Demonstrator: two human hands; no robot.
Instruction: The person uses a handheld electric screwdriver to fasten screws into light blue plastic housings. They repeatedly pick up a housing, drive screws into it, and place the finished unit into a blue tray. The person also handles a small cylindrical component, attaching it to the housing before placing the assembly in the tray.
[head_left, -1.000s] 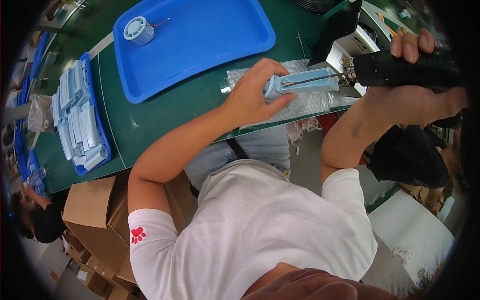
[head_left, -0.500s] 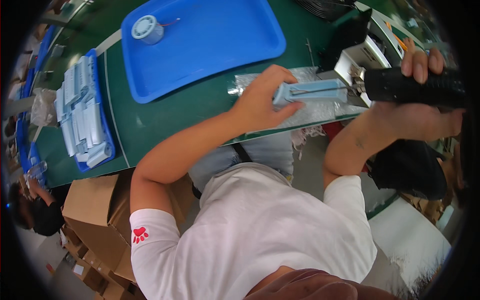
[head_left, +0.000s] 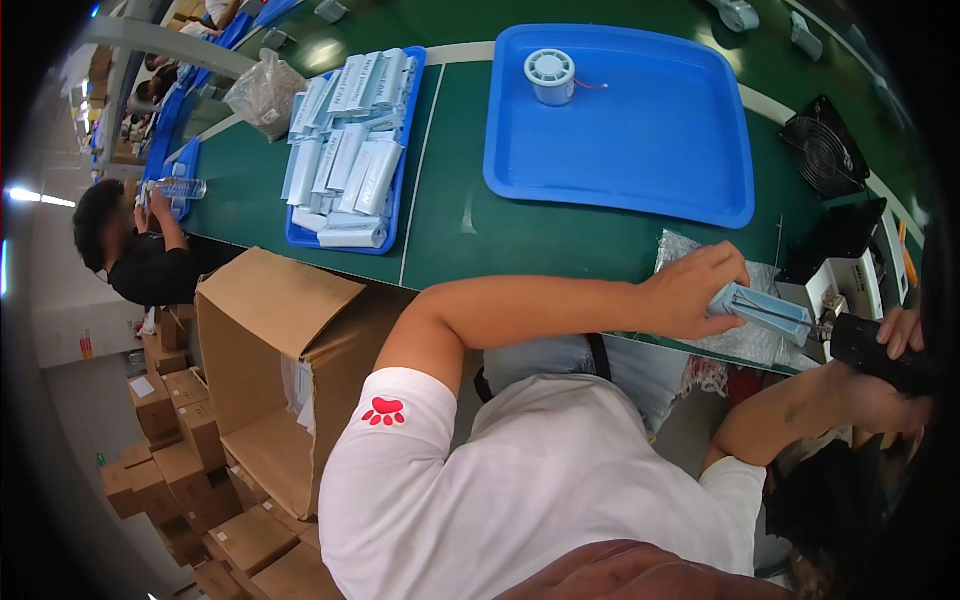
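Observation:
My left hand (head_left: 692, 291) is closed on one end of a pale blue, trough-shaped plastic housing (head_left: 775, 314) held over the table's near edge. My right hand (head_left: 878, 396) wraps round a black powered screwdriver (head_left: 872, 350), lying nearly level. Its thin shaft reaches toward the open trough of the housing; I cannot tell what the tip touches. Clear bubble wrap (head_left: 676, 248) lies on the table beneath the housing and beside my left hand. Just beyond the screwdriver stands a silver metal box-shaped device (head_left: 845, 285).
A blue tray (head_left: 620, 195) bears a round white fan-like part (head_left: 551, 78) with thin wires. To its left, another blue tray (head_left: 398, 190) holds several pale blue housings (head_left: 352, 165). A black fan (head_left: 825, 150) stands far right. An open cardboard box (head_left: 270, 300) sits left; a person (head_left: 150, 250) works beyond.
The view has swung left, so the table, trays and my hands appear farther right. Both hands keep their holds on the housing and the screwdriver.

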